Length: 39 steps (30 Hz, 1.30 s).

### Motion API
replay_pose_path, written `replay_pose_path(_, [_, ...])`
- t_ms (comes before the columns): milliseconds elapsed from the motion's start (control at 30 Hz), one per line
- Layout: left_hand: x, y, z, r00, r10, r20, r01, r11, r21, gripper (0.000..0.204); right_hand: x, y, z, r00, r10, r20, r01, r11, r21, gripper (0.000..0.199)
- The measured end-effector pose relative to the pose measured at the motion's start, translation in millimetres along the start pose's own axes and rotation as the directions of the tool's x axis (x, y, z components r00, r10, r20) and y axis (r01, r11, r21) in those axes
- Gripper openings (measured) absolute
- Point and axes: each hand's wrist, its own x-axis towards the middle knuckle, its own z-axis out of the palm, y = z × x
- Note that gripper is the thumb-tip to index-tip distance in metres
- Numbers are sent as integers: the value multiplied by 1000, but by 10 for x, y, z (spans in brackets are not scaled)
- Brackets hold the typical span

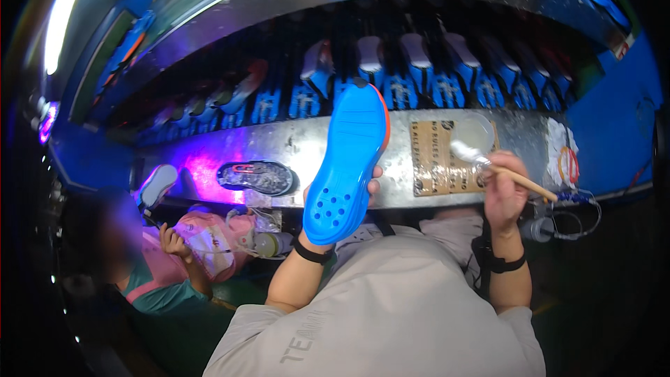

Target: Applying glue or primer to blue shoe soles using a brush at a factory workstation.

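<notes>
My left hand is closed around a bright blue shoe sole with an orange-red edge. It is tilted, with a cluster of round holes at its near end and a small dark patch at its far tip. In my right hand is a wooden-handled brush; its white bristles are over or against a shallow pale dish; whether they touch it, I cannot tell. A piece of brown printed cardboard lies under the dish on the metal bench.
A dark shoe-shaped piece lies on the bench, left of the sole. Behind stands a rack of blue shoe holders. At left, a co-worker's hand is near a pale sole. White cloth hangs at right.
</notes>
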Motion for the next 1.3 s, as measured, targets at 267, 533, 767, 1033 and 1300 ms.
replay_pose_path(267, [-60, -261, 102, 998, -67, 15, 65, 990, 122, 58, -69, 600, -1574, 970, -207, -129, 26, 613, -789, 30])
replay_pose_path(533, [-287, -831, 153, 995, 100, -12, -94, 965, 247, 49, -34, 413, -1262, 893, -448, -39, 186, 446, -875, 18])
replay_pose_path(767, [-316, -1000, -184, 984, 140, -113, -116, 974, 194, 49, -29, 379, -1263, 888, -460, -10, 257, 513, -819, 16])
replay_pose_path(1033, [-608, -1029, -57, 941, 115, -318, -75, 988, 136, 65, -49, 924, -1722, 979, -148, -139, -2, 678, -735, 24])
replay_pose_path(1300, [-461, -651, 631, 972, -82, 219, 19, 962, 273, 78, -150, 851, -1728, 966, -196, -170, 15, 696, -718, 23])
